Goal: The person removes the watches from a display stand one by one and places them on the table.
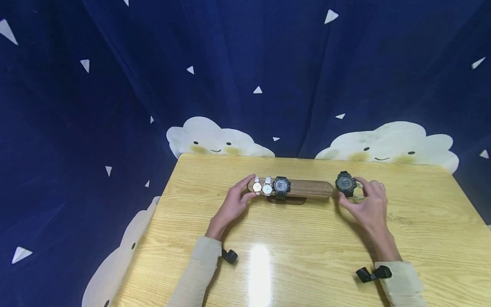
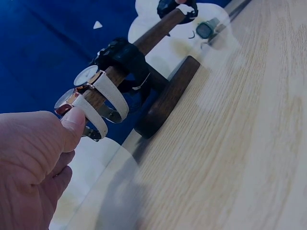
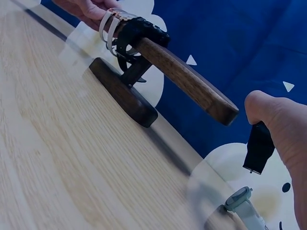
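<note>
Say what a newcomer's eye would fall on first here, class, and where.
Probably the blue curtain with smiling clouds, filling the background behind the table. Next, the dark watch pinched in the right hand, just beyond the bare end of the wooden stand; two white-strapped watches and another dark watch sit along its other half, by the left hand.

White glare on the tabletop [image 1: 307, 238], 2 dimmer, bluer wrist views.

A curtained indoor work corner: navy cloth [image 1: 230, 102] with smiling clouds [image 1: 383, 140] backs a wooden table [image 1: 307, 247].
</note>
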A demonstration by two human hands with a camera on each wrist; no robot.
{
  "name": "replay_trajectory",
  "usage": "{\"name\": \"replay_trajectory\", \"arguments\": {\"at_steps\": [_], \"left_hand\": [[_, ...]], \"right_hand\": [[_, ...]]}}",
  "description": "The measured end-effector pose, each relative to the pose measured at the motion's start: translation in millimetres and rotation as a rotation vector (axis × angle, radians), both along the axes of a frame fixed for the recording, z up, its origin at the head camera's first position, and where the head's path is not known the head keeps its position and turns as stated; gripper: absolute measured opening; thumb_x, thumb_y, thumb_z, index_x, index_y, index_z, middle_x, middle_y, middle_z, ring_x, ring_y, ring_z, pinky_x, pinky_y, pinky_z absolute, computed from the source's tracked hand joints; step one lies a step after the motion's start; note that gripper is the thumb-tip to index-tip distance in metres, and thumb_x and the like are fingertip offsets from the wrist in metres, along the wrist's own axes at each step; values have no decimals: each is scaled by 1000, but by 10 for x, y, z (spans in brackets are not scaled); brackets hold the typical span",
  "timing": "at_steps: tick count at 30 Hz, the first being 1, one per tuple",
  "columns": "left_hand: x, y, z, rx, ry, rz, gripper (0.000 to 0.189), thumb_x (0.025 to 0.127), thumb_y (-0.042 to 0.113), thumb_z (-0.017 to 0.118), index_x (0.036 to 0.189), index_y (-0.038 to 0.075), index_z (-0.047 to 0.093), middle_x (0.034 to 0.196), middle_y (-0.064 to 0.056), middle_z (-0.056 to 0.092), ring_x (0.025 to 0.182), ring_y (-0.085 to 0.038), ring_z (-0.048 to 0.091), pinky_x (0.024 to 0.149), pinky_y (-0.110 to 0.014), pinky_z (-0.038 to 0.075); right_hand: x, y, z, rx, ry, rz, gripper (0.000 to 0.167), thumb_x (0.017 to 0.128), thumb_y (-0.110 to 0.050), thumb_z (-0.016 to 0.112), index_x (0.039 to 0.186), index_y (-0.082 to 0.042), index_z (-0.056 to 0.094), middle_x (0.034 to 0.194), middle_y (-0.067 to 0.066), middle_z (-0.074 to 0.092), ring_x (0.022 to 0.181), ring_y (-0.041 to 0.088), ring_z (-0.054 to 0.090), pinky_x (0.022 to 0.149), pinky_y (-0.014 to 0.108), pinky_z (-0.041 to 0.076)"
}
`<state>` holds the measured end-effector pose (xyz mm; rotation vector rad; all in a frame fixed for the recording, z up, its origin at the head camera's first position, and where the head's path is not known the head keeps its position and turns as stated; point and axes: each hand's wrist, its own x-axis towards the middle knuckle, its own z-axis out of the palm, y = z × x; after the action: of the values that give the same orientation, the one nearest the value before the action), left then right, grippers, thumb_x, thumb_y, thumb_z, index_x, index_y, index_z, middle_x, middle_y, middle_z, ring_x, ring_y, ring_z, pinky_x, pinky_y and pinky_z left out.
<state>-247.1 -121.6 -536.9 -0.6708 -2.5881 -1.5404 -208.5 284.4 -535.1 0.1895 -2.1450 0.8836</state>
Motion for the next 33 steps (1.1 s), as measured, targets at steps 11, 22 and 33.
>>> {"name": "replay_trajectory", "arguments": {"at_steps": [11, 22, 33], "left_hand": [[-2, 4, 3, -3, 4, 3, 64, 97, 5, 69, 156, 5, 46, 157, -15, 50, 147, -31, 45, 123, -41, 34], [-3, 3, 9, -11, -2, 2, 65, 97, 6, 69, 158, 8, 45, 158, -14, 49, 148, -29, 44, 123, -38, 34], [-1, 4, 11, -10, -12, 2, 64, 98, 6, 68, 158, 9, 45, 159, -13, 49, 149, -28, 43, 124, -38, 33]], "right_hand": [[3, 67, 25, 9, -17, -16, 59, 61, -16, 87, 113, 7, 72, 75, 12, 45, 78, 19, 34, 72, 23, 23], [18, 137, 17, 28, -55, -43, 60, 62, -15, 89, 116, 6, 72, 76, 9, 45, 78, 17, 32, 71, 23, 23], [12, 208, 12, 32, -74, -65, 64, 59, -14, 89, 117, 5, 72, 78, 4, 42, 80, 16, 31, 72, 23, 22]]}}
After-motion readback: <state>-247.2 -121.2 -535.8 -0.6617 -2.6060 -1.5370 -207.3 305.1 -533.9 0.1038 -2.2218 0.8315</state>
